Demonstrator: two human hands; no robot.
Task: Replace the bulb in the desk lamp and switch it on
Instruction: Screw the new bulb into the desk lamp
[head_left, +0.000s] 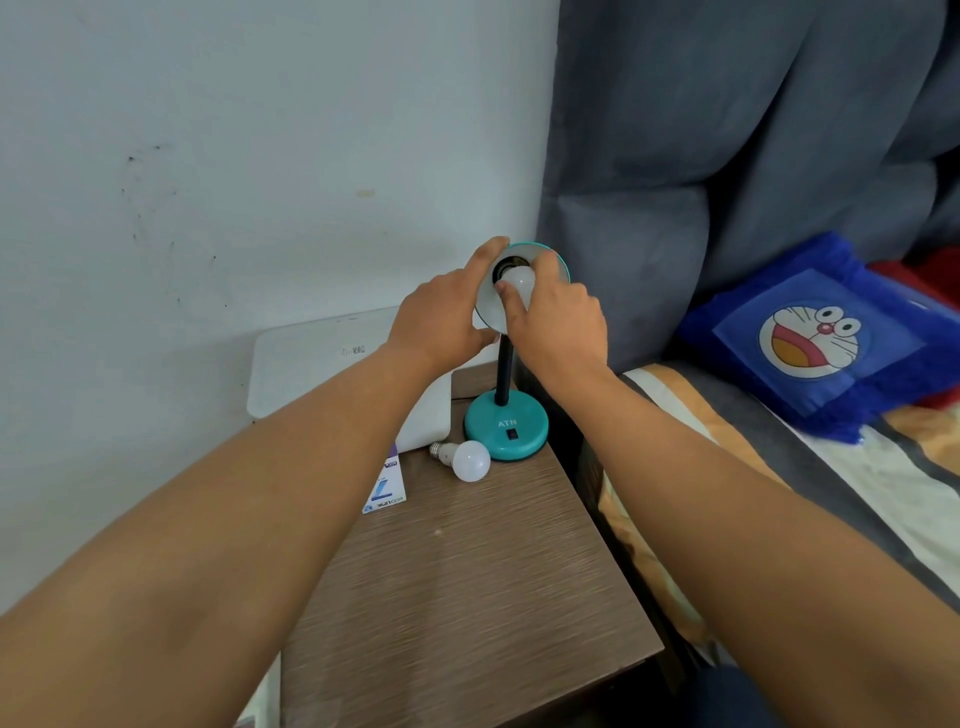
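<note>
A teal desk lamp stands on a brown bedside table (467, 571), its round base (506, 428) carrying a black rocker switch (512, 435) and a black flexible neck (503, 371). The shade (524, 254) is tipped up toward me. My left hand (441, 319) grips the shade's left rim. My right hand (558, 322) holds a white bulb (519, 283) at the dark socket inside the shade. A second white bulb (465, 460) lies on its side on the table, in front of the base.
A bulb box (385, 488) lies at the table's left edge beside a white flat device (426, 421). A white wall is behind. A bed with a grey headboard (727, 156) and a blue cartoon pillow (815, 338) is close on the right.
</note>
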